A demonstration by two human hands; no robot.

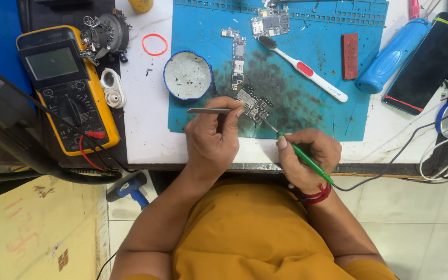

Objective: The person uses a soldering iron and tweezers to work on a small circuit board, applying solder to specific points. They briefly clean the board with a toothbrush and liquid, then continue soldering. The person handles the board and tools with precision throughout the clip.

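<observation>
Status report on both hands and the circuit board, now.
Left hand grips tweezers, steadying circuit board. Right hand holds green soldering iron, tip at board. Toothbrush beyond on the blue mat, not in the way.

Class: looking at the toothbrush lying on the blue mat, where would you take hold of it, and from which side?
Probably grip the toothbrush by its white handle near the red patch, coming from the right. The dirty bristle end points up-left toward the circuit boards, while the handle end lies free on the blue mat.

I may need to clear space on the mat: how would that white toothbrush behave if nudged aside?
The toothbrush looks slim and plastic, so probably light and stiff. It lies flat on the blue mat, so it should slide or pivot rather than roll far. Its dark bristles may smear the sooty residue nearby.
</observation>
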